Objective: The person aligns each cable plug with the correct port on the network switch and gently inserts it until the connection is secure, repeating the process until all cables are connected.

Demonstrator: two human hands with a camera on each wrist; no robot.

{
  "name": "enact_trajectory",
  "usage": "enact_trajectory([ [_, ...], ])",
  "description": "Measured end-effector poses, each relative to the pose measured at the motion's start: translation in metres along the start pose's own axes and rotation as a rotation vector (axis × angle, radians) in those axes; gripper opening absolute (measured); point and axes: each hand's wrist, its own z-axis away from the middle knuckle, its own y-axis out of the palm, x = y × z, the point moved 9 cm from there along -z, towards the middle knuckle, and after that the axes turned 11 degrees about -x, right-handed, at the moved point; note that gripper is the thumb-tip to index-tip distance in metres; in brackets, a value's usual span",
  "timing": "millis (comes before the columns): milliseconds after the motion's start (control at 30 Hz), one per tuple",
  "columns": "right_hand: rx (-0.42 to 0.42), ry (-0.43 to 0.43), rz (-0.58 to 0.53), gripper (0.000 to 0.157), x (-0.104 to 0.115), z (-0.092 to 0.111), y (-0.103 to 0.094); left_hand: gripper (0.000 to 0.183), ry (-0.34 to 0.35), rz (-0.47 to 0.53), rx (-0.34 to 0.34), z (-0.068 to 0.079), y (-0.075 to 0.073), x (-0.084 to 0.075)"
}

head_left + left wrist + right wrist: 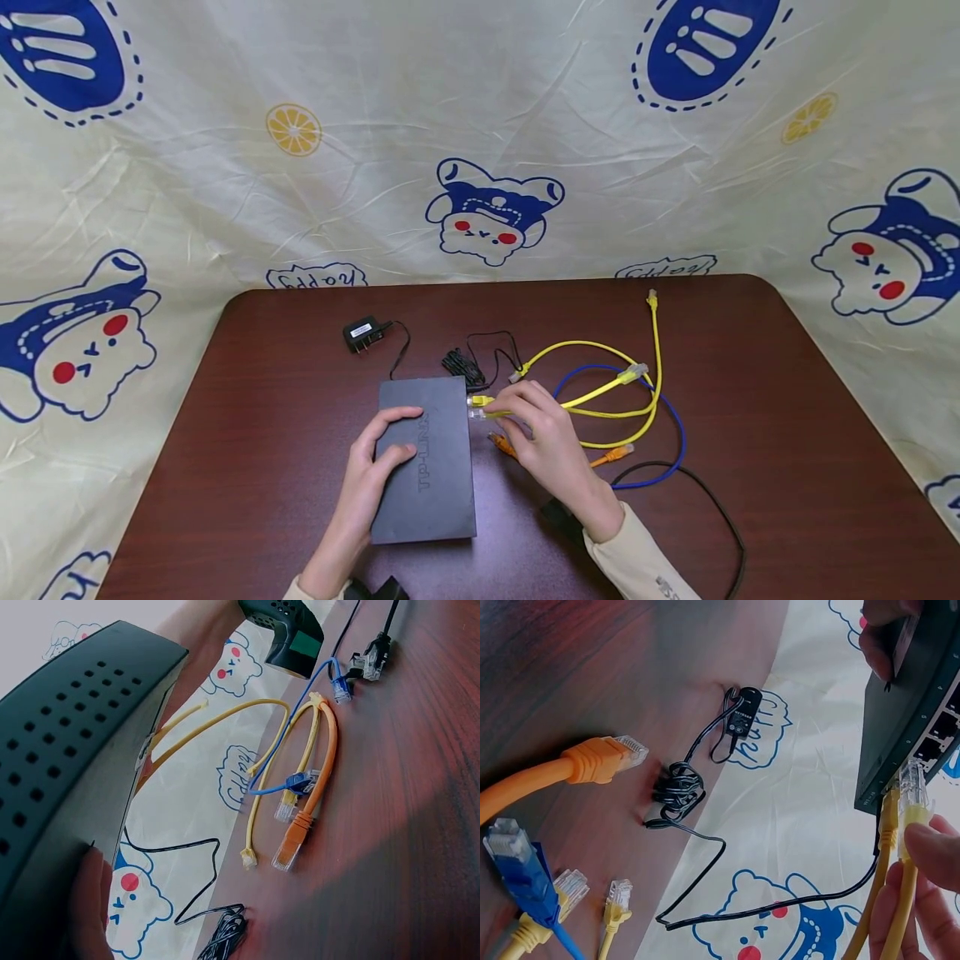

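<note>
My left hand (360, 483) grips a dark grey box-shaped network switch (435, 508) by its left side, thumb and a finger on the lettered top. Its other fingers are mostly hidden. A row of ports (934, 742) shows in the right wrist view. With thumb and fingers, my right hand (543, 442) pinches the yellow plug of an Ethernet cable (900, 907), its clear tip (913, 784) right at a port near the row's end. Beside it, a second yellow Ethernet cable (887, 817) sits in the neighbouring port. A thin black power cord (817, 900) runs from that same end.
Loose yellow cables (657, 350), a blue cable (681, 425) and an orange plug (613, 454) lie on the brown table (262, 433), right of the switch. A black cable (731, 508) curves behind my right arm. The power adapter (363, 333) lies at the back left.
</note>
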Motion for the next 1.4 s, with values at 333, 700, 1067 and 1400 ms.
enact_trajectory([
  [333, -0.018, -0.010, 0.005, 0.031, 0.0005, -0.0014, -0.0006, 0.039, 0.008, 0.001, 0.012, 0.0004, 0.0008, -0.0017],
  [700, -0.028, -0.026, 0.017, 0.029, 0.0026, -0.0047, -0.0001, 0.039, 0.007, 0.008, 0.017, 0.0005, 0.0009, -0.0021],
  [1067, -0.053, -0.031, 0.033, 0.026, 0.0033, -0.0047, -0.0005, 0.038, -0.012, 0.011, 0.012, 0.0017, 0.0000, -0.0007],
  [1400, -0.055, -0.067, 0.051, 0.023, 0.0084, -0.0034, 0.0018, 0.039, -0.011, -0.011, 0.013, 0.0023, 0.0011, -0.0012],
])
